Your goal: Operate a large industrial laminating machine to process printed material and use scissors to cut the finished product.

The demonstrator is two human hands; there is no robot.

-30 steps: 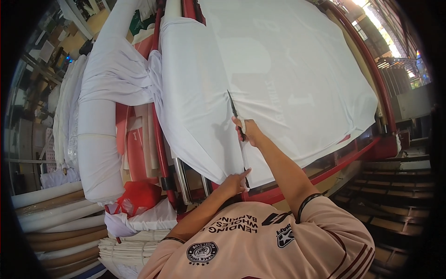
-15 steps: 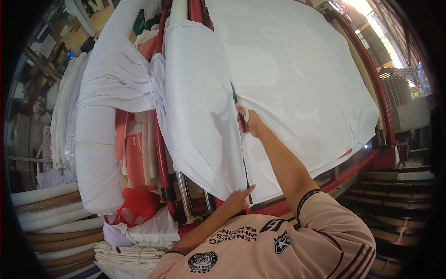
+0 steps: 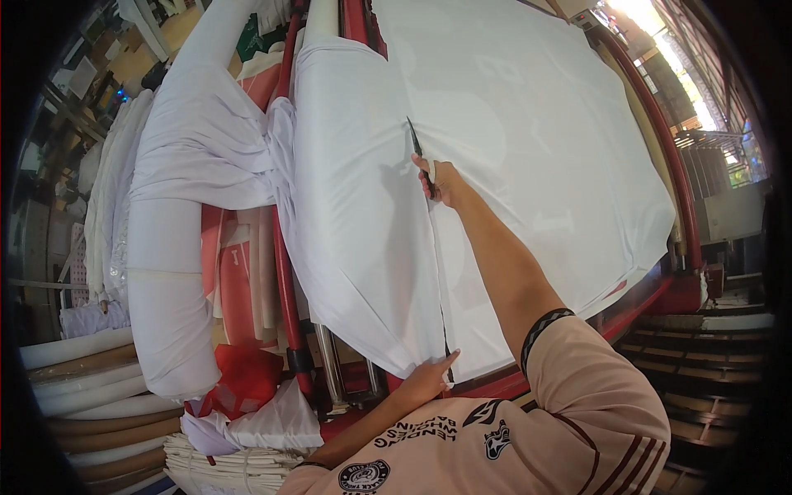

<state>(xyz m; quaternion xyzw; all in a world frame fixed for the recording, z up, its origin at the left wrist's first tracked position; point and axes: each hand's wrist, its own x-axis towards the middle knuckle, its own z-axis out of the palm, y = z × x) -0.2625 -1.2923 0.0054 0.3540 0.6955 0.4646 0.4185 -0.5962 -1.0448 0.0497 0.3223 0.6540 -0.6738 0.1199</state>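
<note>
White fabric (image 3: 511, 247) lies spread over a wide red-framed machine bed in front of me. My right hand (image 3: 443, 180) is closed around dark-handled scissors (image 3: 414, 140), their blades pointing away from me into the cloth. Behind the scissors a slit runs back toward the near edge, a dark line showing along it. Small creases fan out around the blade tips. At the slit's near end my left hand (image 3: 429, 378) grips the fabric's edge, its index finger stretched across the cut. Part of its grip is hidden by the cloth.
A large roll of white cloth (image 3: 169, 305) stands at the left, beside a red bar (image 3: 285, 280). Long rolls (image 3: 82, 375) are stacked at the lower left, near a red bag (image 3: 247, 375) and a bundle of folded sheets (image 3: 223, 458). Dark slatted racks (image 3: 701, 388) stand at right.
My right hand and the scissors have moved farther away along the fabric, lengthening the slit. My left hand remains at the near edge of the cut.
</note>
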